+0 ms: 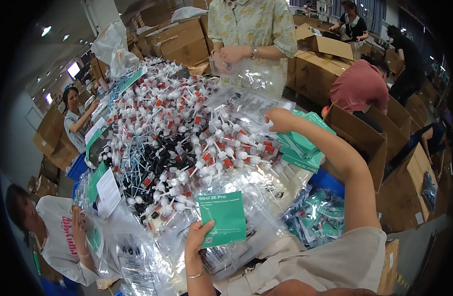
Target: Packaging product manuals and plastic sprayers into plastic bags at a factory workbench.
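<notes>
My left hand (199,238) holds a green printed booklet (223,219) by its lower left edge, thumb on the front. My right hand (281,120) reaches across to the far right of the table, fingers curled together beside a stack of green booklets (301,135) and flat clear plastic bags (243,104). Whatever is between those fingers is too small to make out. In front of me lies a large heap of small clear bottles (162,98) with white nozzle caps and red labels. Mixed in are thin metal rods (133,165) and black parts (179,148).
A blue bin (330,183) with filled clear bags (317,214) stands at my right. More clear bags (142,264) lie near left. Co-workers stand across (251,29) and at left (63,232). Open cartons (357,133) line the right side.
</notes>
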{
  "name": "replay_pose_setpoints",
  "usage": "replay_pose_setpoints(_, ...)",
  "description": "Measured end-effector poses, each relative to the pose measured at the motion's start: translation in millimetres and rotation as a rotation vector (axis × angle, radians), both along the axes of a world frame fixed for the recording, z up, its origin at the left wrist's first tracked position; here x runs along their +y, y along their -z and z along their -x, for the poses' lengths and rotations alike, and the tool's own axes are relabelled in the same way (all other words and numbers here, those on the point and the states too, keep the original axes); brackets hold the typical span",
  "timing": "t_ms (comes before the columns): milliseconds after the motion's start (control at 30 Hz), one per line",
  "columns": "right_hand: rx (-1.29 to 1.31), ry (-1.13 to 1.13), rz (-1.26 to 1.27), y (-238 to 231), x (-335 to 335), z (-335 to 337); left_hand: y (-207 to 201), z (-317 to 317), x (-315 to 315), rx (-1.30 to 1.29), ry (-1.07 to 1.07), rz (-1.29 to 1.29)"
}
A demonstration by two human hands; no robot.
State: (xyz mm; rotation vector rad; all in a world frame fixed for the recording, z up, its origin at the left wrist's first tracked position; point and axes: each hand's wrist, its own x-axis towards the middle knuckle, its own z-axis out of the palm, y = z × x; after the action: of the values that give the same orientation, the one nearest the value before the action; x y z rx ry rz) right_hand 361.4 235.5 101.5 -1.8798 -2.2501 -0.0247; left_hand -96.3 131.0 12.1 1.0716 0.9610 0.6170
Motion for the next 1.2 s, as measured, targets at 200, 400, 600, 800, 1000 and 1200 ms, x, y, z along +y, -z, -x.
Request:
replay_pose_setpoints(200, -0.084, -0.158, 0.071, -11, 1, 19, 2, 3, 0, -0.02, 0.017, 0.016)
replay_pose_setpoints(400, -0.395, -0.079, 0.086, 10, 5, 13, -3, 0, 0, -0.004, 0.035, 0.009)
replay_pose_setpoints(600, -0.416, 0.065, 0.183, -2, 3, 29, -5, 1, -1, 0.016, 0.047, -0.001)
replay_pose_setpoints(800, -0.283, 0.174, 0.177, 9, 5, 29, -4, 1, -2, 0.008, 0.063, -0.006)
replay_pose_setpoints(1000, -0.169, -0.015, -0.105, 10, 16, -1, -5, -1, -2, -0.018, 0.071, 0.007)
replay_pose_setpoints(1200, -0.459, -0.002, 0.178, 8, 11, 17, -6, -1, -2, 0.001, 0.061, -0.005)
